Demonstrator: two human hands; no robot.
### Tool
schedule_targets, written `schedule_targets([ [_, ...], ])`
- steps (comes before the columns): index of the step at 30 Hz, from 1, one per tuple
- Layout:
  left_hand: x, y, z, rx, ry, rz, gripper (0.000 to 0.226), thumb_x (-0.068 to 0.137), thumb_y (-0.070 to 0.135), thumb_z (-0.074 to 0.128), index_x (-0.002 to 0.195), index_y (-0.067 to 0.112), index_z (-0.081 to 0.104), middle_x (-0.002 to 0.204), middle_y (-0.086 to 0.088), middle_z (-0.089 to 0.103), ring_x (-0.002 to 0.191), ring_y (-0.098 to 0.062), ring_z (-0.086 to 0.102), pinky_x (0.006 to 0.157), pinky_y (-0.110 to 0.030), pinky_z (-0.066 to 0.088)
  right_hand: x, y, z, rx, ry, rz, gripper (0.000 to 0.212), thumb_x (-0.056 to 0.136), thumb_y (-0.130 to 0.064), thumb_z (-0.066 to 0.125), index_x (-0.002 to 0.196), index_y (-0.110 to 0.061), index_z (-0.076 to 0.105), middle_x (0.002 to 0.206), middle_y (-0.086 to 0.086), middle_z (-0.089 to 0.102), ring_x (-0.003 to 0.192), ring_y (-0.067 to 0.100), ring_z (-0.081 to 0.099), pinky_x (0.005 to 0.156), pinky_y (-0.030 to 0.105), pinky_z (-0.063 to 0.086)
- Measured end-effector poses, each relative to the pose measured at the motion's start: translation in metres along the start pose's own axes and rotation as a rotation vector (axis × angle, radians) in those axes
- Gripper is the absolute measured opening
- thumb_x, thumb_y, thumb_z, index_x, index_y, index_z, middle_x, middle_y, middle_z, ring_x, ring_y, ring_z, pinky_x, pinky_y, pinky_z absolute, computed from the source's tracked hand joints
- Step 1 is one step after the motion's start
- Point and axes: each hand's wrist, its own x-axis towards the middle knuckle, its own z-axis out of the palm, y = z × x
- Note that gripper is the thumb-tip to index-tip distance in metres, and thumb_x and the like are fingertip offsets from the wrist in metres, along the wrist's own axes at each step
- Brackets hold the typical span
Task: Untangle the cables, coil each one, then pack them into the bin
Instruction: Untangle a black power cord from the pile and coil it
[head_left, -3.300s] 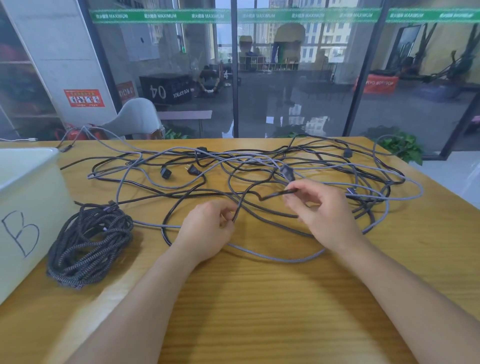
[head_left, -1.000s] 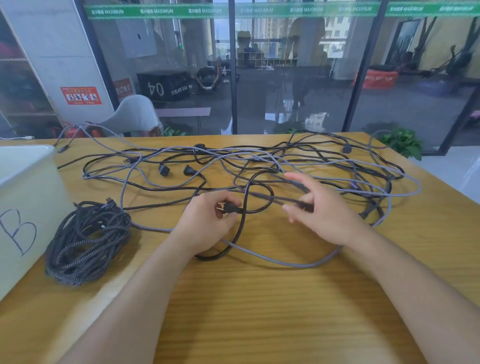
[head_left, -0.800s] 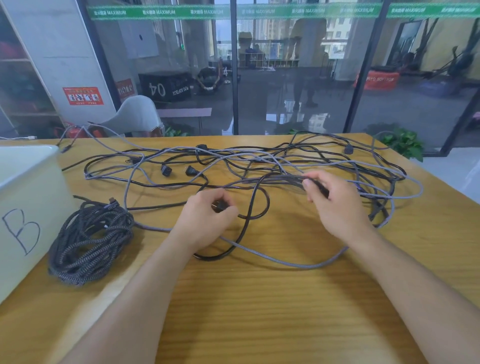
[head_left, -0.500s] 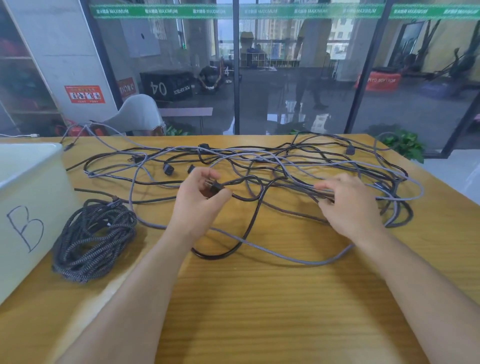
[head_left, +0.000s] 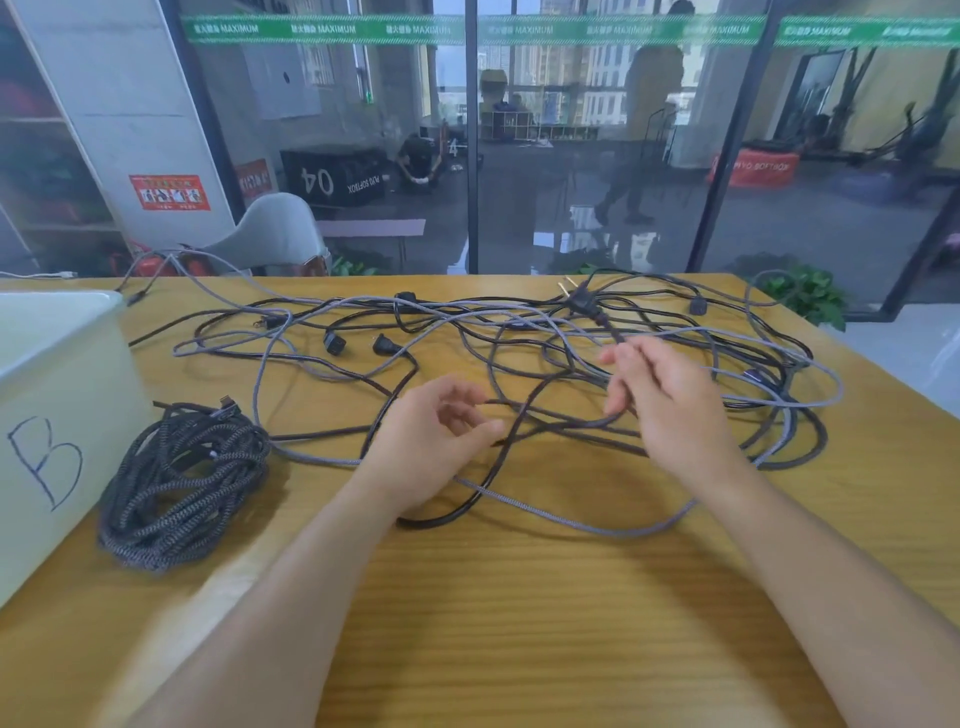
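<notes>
One white bin sits left; one coiled braided cable rests beside it. Right of that, the left hand curls loosely, holding nothing; the right hand pinches one black cable in the tangle.

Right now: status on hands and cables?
Left hand loosely curled, empty. Right hand grips thin black power cable. Braided coil done beside white bin; black-and-grey tangle remains.

Bin marked "B"; glass banner reads "MAXIMUM".
</notes>
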Motion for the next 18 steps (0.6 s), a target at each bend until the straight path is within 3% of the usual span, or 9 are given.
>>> schedule_targets([
  [2,0.0,-0.005,-0.002,0.245,0.04,-0.009,0.028,0.087,0.039,0.08,0.109,0.032,0.064,0.09,0.013,0.069,0.087,-0.005,0.064,0.084,-0.033,0.057,0.001,0.0,-0.003,0.114,0.045,0.055,0.031,0.114,-0.023,0.037,0.103,-0.016,0.065,0.054,-0.005,0.044,0.055,0.019,0.047,0.067,0.047,0.059],
  [4,0.001,-0.008,-0.004,0.344,0.047,-0.025,0.029,0.088,0.044,0.078,0.11,0.031,0.064,0.092,0.015,0.067,0.09,-0.002,0.062,0.085,-0.036,0.058,0.005,0.001,-0.004,0.208,0.116,0.105,0.031,0.114,-0.022,0.035,0.106,-0.012,0.063,0.056,-0.007,0.034,0.052,0.017,0.039,0.057,0.046,0.058],
  [7,0.002,-0.008,-0.007,0.335,0.045,-0.041,0.033,0.088,0.05,0.076,0.111,0.028,0.067,0.095,0.015,0.069,0.095,-0.004,0.063,0.088,-0.034,0.057,0.01,0.002,-0.011,0.342,0.272,0.144,0.031,0.114,-0.023,0.034,0.103,-0.014,0.061,0.057,-0.009,0.035,0.053,0.014,0.038,0.055,0.036,0.049],
  [10,0.001,-0.007,-0.007,0.349,0.029,-0.041,0.035,0.089,0.05,0.075,0.115,0.028,0.068,0.102,0.018,0.068,0.102,-0.006,0.063,0.093,-0.034,0.056,0.017,0.006,-0.023,0.453,0.382,0.137,0.031,0.114,-0.023,0.035,0.1,-0.016,0.061,0.055,-0.01,0.04,0.055,0.015,0.043,0.059,0.035,0.052],
  [14,0.001,-0.002,-0.003,0.312,0.007,0.021,0.029,0.096,0.043,0.069,0.121,0.029,0.072,0.109,0.02,0.07,0.107,0.001,0.062,0.1,-0.031,0.053,0.016,0.004,-0.025,0.45,0.332,0.082,0.029,0.113,-0.023,0.041,0.107,-0.012,0.067,0.057,-0.008,0.038,0.055,0.019,0.052,0.066,0.04,0.058],
  [18,-0.005,0.015,0.003,0.008,-0.022,0.069,0.03,0.104,0.044,0.054,0.122,0.031,0.074,0.113,0.023,0.073,0.109,0.007,0.062,0.098,-0.025,0.05,0.0,-0.011,-0.001,0.354,0.14,0.025,0.026,0.112,-0.019,0.045,0.109,-0.009,0.07,0.054,-0.004,0.044,0.051,0.022,0.056,0.067,0.04,0.058],
])
